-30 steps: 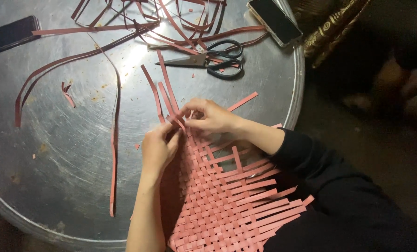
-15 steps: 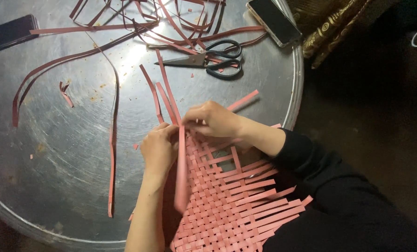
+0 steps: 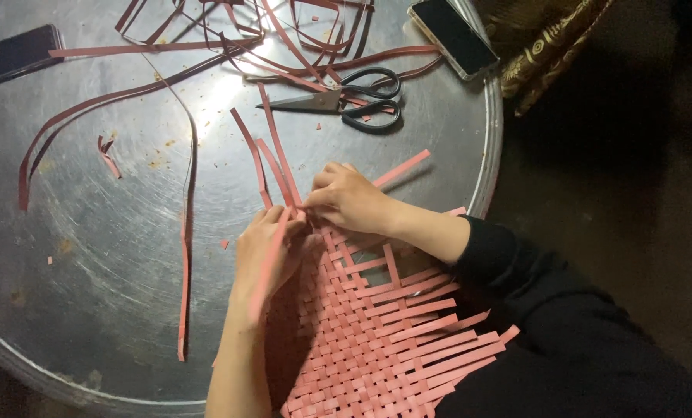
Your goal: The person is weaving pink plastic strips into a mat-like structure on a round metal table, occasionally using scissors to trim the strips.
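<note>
The pink woven mat (image 3: 377,333) sits low in the middle, its bottom cut off by the frame. The left hand (image 3: 272,251) and right hand (image 3: 350,197) pinch pink strips (image 3: 272,166) at its top edge, fingertips partly hidden. The metal table (image 3: 113,255) lies bare at the left

screens: 2 | phone 1 (image 3: 453,35): right of and above the scissors (image 3: 344,100), at tray's top-right rim, flat rectangle, dark screen, pale edge | phone 2 (image 3: 14,55): far left of scissors, near top-left rim, flat rectangle, black, dark
</note>
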